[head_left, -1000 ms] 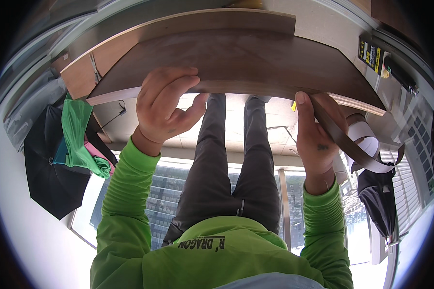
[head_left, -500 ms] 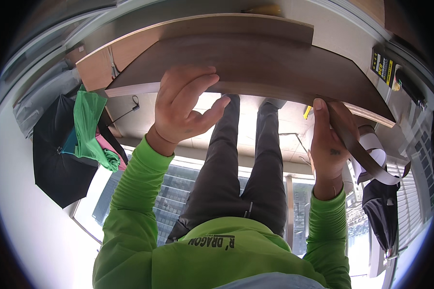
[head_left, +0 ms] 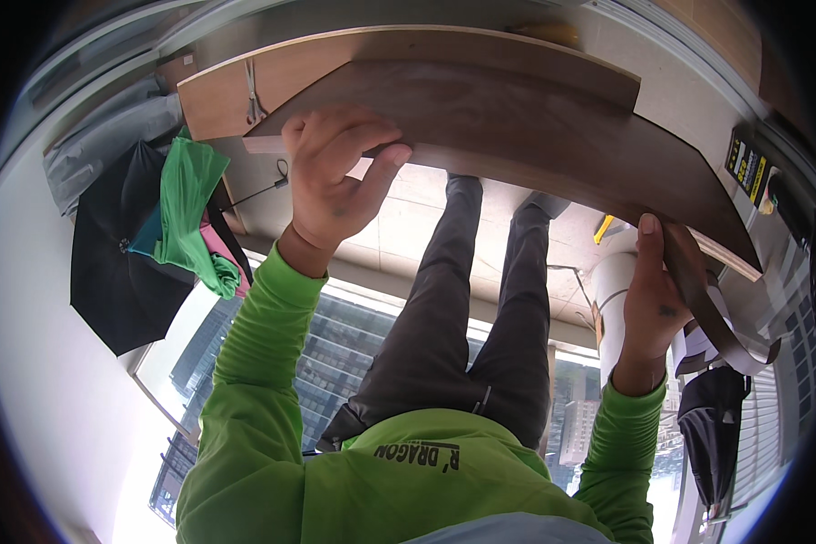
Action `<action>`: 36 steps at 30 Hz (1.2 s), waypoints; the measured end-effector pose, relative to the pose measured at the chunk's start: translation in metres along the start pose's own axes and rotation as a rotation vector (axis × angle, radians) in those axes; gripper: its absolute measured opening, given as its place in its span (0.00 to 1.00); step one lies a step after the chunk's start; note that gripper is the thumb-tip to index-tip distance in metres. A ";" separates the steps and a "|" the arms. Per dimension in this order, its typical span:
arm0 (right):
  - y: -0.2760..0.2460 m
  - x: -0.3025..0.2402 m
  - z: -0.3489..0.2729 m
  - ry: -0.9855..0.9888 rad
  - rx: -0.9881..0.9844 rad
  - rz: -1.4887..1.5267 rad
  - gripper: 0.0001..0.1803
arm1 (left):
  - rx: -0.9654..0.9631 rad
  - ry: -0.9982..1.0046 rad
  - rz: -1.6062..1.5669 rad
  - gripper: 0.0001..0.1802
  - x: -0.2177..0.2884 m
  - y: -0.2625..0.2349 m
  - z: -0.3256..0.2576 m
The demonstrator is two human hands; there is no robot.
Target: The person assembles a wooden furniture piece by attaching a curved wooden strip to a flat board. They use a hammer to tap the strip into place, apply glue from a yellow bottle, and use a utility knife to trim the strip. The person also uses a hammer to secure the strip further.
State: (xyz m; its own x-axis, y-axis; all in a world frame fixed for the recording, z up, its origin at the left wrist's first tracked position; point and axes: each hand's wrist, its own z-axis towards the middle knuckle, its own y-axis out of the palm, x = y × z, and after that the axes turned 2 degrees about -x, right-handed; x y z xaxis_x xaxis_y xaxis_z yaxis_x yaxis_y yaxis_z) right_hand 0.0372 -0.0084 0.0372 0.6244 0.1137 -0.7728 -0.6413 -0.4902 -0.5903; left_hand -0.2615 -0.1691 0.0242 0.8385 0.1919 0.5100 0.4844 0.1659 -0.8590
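Pale floor tiles lie below a dark board (head_left: 517, 118); left hand (head_left: 335, 172) grips its near edge, right hand (head_left: 653, 299) its end. Board lifted, not yet placed.

Left hand (head_left: 335, 177) shifted up frame, from centre-left to upper-centre; fingers (head_left: 349, 127) now curl higher over near edge of dark brown board (head_left: 517, 127), thumb stretched right along board underside. Right hand (head_left: 653, 304) slid from upper right toward right edge of frame, lower along board's right end. Board swung: right end dropped toward right-centre, left end rose. Black umbrella (head_left: 118, 263) and green cloth (head_left: 190, 208) drifted right and up in frame. Legs (head_left: 462, 317) moved right of centre.
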 end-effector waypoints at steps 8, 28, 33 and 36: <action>0.004 0.007 -0.001 -0.095 0.089 0.064 0.03 | -0.084 0.143 0.003 0.12 0.027 0.024 0.024; -0.059 0.020 -0.013 0.064 0.382 0.715 0.10 | -0.045 0.342 -0.169 0.17 0.117 0.093 0.074; -0.104 0.060 -0.018 0.007 0.290 0.573 0.09 | -0.011 0.372 -0.169 0.17 0.118 0.096 0.073; -0.116 0.072 -0.020 0.103 0.249 0.474 0.10 | -0.043 0.343 -0.181 0.17 0.119 0.093 0.072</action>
State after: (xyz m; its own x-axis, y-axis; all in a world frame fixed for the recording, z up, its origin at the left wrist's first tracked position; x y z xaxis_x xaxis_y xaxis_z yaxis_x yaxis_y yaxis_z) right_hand 0.1653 0.0396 0.0548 0.2734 -0.1611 -0.9483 -0.9416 -0.2461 -0.2297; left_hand -0.1348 -0.0607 0.0083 0.7696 -0.1730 0.6146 0.6362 0.1255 -0.7613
